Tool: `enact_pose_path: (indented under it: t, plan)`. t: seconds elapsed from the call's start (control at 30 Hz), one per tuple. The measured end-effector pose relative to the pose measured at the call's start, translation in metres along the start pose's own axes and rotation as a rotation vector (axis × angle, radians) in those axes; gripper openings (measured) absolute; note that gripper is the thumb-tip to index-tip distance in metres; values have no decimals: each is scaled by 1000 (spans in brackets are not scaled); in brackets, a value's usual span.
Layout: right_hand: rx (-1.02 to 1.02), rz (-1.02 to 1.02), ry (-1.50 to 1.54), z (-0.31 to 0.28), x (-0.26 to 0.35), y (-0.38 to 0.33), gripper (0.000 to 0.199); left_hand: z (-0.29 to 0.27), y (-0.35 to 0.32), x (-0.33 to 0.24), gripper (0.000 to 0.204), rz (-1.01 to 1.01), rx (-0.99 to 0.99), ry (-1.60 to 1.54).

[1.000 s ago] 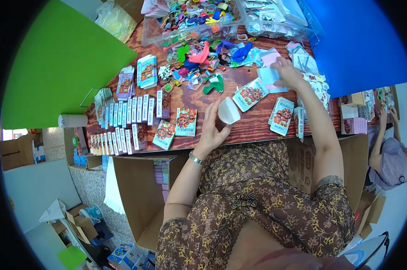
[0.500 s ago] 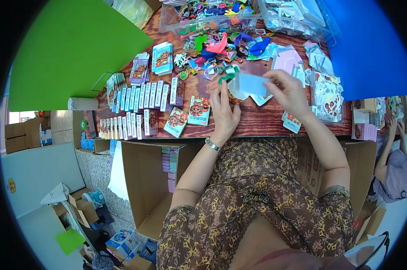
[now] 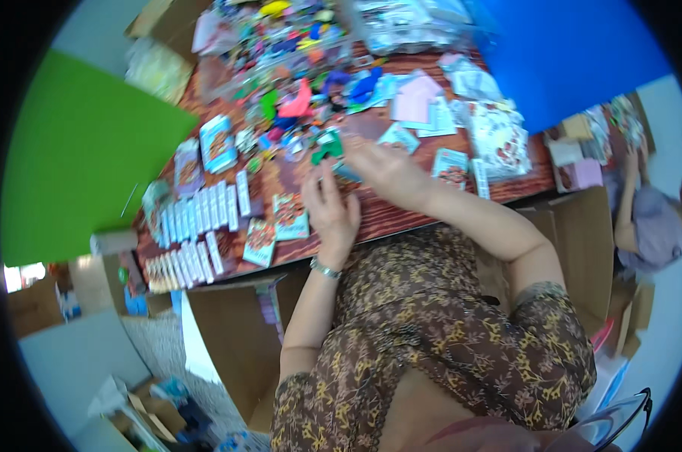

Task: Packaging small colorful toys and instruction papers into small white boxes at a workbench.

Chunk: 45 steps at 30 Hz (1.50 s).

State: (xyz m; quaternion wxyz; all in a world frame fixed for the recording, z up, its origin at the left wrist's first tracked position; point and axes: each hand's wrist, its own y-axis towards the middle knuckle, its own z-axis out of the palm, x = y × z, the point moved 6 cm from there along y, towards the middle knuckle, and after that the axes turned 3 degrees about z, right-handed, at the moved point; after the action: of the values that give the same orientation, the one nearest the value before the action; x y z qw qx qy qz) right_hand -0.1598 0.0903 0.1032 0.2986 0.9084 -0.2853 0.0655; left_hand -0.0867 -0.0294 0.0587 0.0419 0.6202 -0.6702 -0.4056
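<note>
My left hand (image 3: 332, 211) is at the table's front edge, its fingers stretched out and slightly apart beside a dark green piece (image 3: 327, 146). Close by on the right, my right hand (image 3: 390, 175) reaches across toward the left fingertips; motion smears its fingers, so I cannot tell what they hold. A bit of something blue (image 3: 347, 172) shows between the hands, mostly hidden. Left of my left hand lie two illustrated small packs (image 3: 290, 215) (image 3: 259, 242). Beyond my right hand are a light blue card (image 3: 399, 138) and another illustrated pack (image 3: 450, 167).
Rows of small boxes (image 3: 201, 209) stand at the left. Colourful loose trinkets (image 3: 295, 102) spill before a clear bin (image 3: 311, 56). Printed bags (image 3: 495, 135) are piled at the right. Green (image 3: 92, 158) and blue panels (image 3: 574, 60) flank the table; a cardboard box (image 3: 231, 331) stands below.
The view has tilted and shifted. My right hand has moved in toward my left hand and is blurred. The translucent sheet it held up is no longer visible.
</note>
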Motion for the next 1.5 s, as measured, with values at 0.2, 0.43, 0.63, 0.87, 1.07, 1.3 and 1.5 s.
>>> enact_pose_path:
  t: [0.2, 0.43, 0.63, 0.87, 1.07, 1.3, 1.5]
  plan:
    - [-126, -88, -4, -37, -6, -24, 33, 7, -1, 5, 92, -63, 47, -89]
    - [14, 565, -226, -139, -186, -129, 20, 7, -9, 13, 89, -93, 84, -140]
    - [313, 798, -355, -124, -204, -182, 27, 16, -10, 7, 88, -94, 131, -146]
    - [278, 942, -182, -131, -220, -184, 23, 13, -9, 10, 87, -97, 142, -164]
    - [569, 864, 53, -112, -197, -163, 22, 13, -11, 8, 88, -102, 132, -167]
    - [340, 587, -34, -120, -209, -159, 13, 15, -11, 12, 89, -89, 131, -154]
    - [164, 982, 575, -124, -202, -127, 15, 13, -13, 9, 90, -105, 126, -134]
